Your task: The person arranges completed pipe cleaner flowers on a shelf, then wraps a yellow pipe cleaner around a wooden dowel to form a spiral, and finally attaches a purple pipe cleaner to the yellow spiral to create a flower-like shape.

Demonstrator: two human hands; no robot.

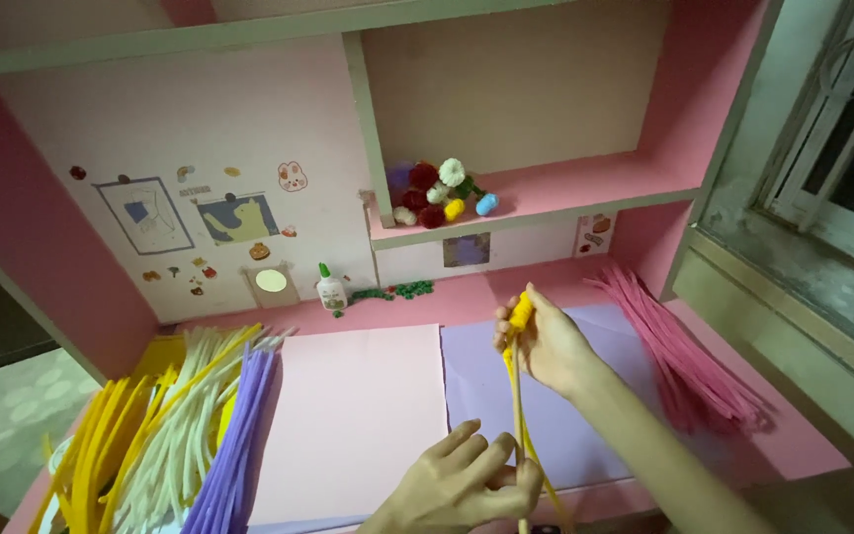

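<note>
Above the purple paper sheet [565,415], the right hand [546,341] pinches a yellow pipe cleaner [518,396] at its coiled top. The left hand [467,480] clamps its lower end, keeping it taut

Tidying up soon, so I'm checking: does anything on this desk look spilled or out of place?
Small green bits lie scattered along the back of the pink desk, beside the glue bottle, like a spill. The pipe cleaner bundles lie in loose but orderly piles.
</note>
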